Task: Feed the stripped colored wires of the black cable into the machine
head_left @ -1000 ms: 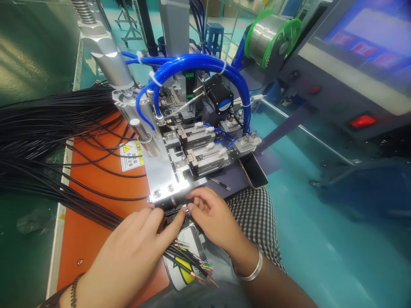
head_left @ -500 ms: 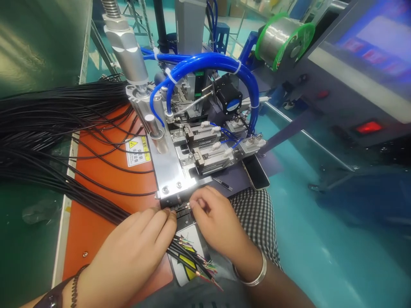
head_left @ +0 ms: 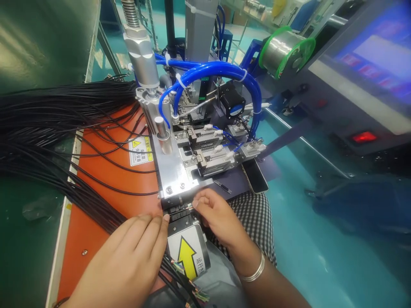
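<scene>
My left hand point(head_left: 128, 252) is closed at the left end of a small black slotted fixture point(head_left: 180, 223), its fingertips pinching a black cable point(head_left: 175, 212) laid across it. My right hand point(head_left: 221, 220) pinches the cable's small metallic end point(head_left: 189, 206) between thumb and forefinger at the fixture's right side. Exactly what that end is cannot be made out. Below my left hand hangs a bundle of black cables point(head_left: 173, 273) with stripped, multicoloured wire ends. A white label with a yellow arrow point(head_left: 187, 259) shows in front of the fixture.
Beyond the fixture stands a metal machine point(head_left: 173, 171) with blue air tubes point(head_left: 212, 68). More black cables point(head_left: 105, 98) spread over the orange board point(head_left: 105, 171). A phone point(head_left: 255, 176), a small knife point(head_left: 222, 186), a green wire spool point(head_left: 285, 51) and a screen point(head_left: 375, 51) are to the right.
My left hand has shifted left and down along the cable, and the bundle's wire ends have moved down, uncovering the arrow label. My right hand stays near the fixture. The view has shifted slightly.
</scene>
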